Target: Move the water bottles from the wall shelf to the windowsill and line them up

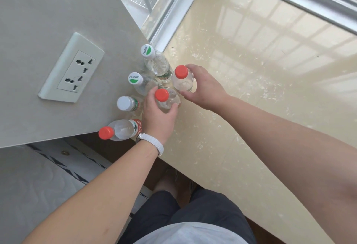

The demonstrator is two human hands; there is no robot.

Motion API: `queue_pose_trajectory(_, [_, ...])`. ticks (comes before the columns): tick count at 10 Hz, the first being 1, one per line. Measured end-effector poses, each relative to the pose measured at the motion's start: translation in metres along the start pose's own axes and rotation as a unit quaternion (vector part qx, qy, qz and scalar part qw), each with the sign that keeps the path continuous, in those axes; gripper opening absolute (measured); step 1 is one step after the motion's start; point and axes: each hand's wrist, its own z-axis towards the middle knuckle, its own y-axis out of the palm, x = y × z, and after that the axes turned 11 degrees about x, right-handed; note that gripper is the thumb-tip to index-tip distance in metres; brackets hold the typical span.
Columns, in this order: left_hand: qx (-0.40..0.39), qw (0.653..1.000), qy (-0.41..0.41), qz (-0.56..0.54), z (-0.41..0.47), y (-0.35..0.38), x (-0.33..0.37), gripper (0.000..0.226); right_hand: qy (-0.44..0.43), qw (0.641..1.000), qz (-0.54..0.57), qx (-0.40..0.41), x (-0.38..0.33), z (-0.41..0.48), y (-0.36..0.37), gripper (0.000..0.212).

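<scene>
Several clear water bottles stand on the cream windowsill (251,89), lined along the grey wall (48,11). From the window end they are: a Cestbon white-capped bottle (157,62), a second Cestbon bottle (141,83), a plain white-capped bottle (127,103) and a red-capped bottle (117,130) at the sill's near edge. My left hand (156,120) is wrapped around a red-capped bottle (166,97). My right hand (204,87) grips another red-capped bottle (182,78) just beyond it. Both held bottles are upright, beside the row.
A white double wall socket (72,69) is set in the wall left of the bottles. The window frame (173,17) runs along the back of the sill. A mattress (38,185) lies below left. My legs in dark shorts (183,209) stand against the sill's edge.
</scene>
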Motion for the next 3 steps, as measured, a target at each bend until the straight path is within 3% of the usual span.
queue_pose_trajectory(1, [-0.005,1.0,0.002,-0.002,-0.009,-0.013,0.004,0.077,0.008,1.0,-0.011,-0.006,-0.006,-0.006,-0.011,0.084])
queue_pose_trajectory(3, [-0.027,0.991,0.126,0.033,-0.026,-0.057,0.021,0.066,-0.035,0.998,-0.052,0.016,-0.023,-0.022,-0.046,0.079])
